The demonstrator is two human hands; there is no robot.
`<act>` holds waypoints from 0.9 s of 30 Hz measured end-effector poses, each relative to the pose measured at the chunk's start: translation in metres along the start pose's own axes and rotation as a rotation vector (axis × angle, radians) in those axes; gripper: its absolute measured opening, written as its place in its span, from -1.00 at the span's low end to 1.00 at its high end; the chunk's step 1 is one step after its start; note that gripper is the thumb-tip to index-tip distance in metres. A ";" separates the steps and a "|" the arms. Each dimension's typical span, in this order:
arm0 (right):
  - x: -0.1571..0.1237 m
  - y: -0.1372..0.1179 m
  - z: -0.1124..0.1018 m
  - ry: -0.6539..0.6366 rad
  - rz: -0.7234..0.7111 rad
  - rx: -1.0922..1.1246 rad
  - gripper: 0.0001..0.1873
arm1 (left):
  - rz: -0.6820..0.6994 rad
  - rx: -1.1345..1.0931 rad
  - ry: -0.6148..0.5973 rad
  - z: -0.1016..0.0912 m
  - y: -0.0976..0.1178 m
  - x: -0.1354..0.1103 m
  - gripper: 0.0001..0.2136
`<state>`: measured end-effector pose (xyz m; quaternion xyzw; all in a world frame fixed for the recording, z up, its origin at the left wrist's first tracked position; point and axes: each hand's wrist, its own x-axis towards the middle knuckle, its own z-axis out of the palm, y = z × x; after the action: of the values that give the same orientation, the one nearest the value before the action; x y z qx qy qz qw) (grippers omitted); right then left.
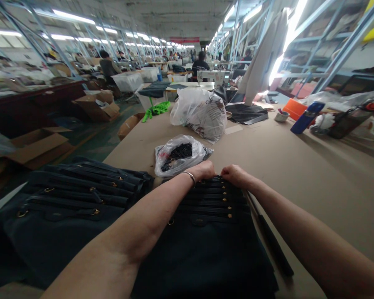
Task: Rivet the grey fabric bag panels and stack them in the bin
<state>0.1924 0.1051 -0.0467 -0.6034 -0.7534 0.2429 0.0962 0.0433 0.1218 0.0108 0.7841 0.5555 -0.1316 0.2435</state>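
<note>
A fanned stack of dark zippered bag panels [205, 245] lies before me, its black zippers in rows with gold-coloured ends down the right side. At the far edge of this stack, my left hand [207, 169] is closed on the farthest panel's zippered edge. My right hand [235, 174] pinches that same edge a short way to the right. Both sets of fingertips are partly hidden. Just beyond my left hand sits an open clear plastic bag [202, 157] with small black pieces [182, 153] inside. To the left lies a second stack of similar dark panels [65, 232] with gold-coloured hardware.
A large stuffed plastic bag [202, 112] stands farther back on the table [314, 178]. A dark strip [276, 245] lies beside my right forearm. A small cup [281, 116], a blue object [307, 117] and a bottle [355, 118] are at right. Cardboard boxes [40, 145] stand left.
</note>
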 end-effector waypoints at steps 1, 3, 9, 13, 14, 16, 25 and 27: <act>0.000 -0.001 -0.001 -0.004 -0.001 -0.018 -0.76 | 0.001 0.003 -0.004 0.000 0.000 0.000 -0.79; 0.000 -0.004 -0.002 -0.013 0.003 -0.057 -0.76 | 0.004 0.006 -0.011 0.001 0.000 0.002 -0.78; 0.004 -0.005 0.001 -0.019 -0.006 -0.155 -0.77 | 0.004 0.029 -0.015 0.005 -0.001 0.006 -0.75; 0.006 -0.005 0.002 -0.019 0.015 -0.187 -0.77 | 0.009 0.044 -0.010 0.006 -0.003 0.008 -0.74; 0.006 -0.006 0.002 -0.021 0.022 -0.189 -0.77 | 0.010 0.047 -0.006 0.006 -0.003 0.009 -0.75; 0.006 -0.007 0.002 -0.026 0.031 -0.180 -0.79 | 0.005 0.047 0.001 0.006 -0.004 0.009 -0.78; 0.006 -0.001 0.001 0.114 0.061 0.150 -0.89 | -0.007 -0.153 0.076 -0.002 -0.018 -0.004 -0.86; 0.002 -0.004 -0.001 0.175 0.073 0.338 -0.88 | 0.039 -0.260 0.065 -0.007 -0.022 -0.016 -0.84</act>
<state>0.1889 0.1068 -0.0439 -0.6244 -0.6683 0.3161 0.2523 0.0171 0.1181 0.0189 0.7603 0.5601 -0.0283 0.3276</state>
